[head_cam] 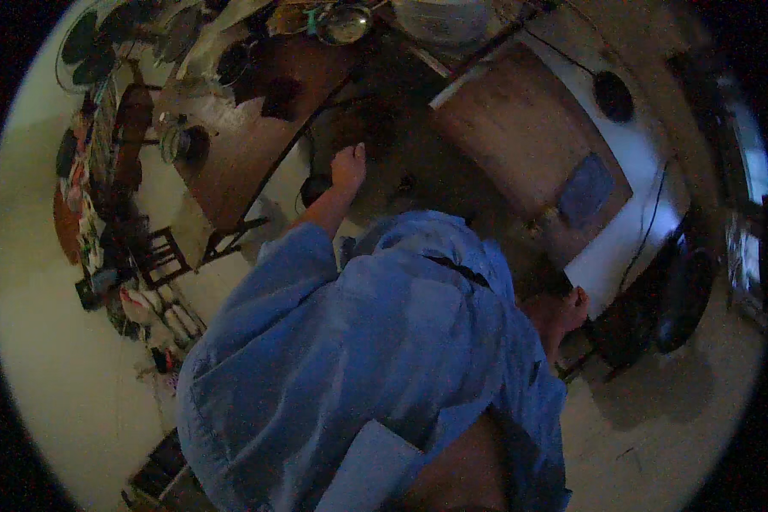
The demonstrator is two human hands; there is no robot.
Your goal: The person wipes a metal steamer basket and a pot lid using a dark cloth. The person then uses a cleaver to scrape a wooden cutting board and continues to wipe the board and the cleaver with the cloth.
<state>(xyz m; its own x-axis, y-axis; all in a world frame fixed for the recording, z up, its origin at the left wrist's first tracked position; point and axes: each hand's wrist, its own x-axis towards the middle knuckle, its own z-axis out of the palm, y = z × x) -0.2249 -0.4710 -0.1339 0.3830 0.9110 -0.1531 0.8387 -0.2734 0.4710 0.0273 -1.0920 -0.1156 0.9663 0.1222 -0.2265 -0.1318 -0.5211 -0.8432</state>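
My left hand hangs in front of my body over the dark floor, its fingers curled. It is nearest to the brown tabletop on the left and does not appear to touch it. My right hand is low at my right side, by the near end of a white surface, with its fingers bent. I cannot tell whether it touches that edge. Nothing can be seen in either hand, but both palms are hidden and the picture is dim. My blue shirt fills the middle.
On the right, a brown tabletop bears a blue-grey flat item. A dark seat-like shape stands beyond it. A glass jar rests on the left tabletop. A round shiny vessel is ahead; cluttered shelving lines the left wall.
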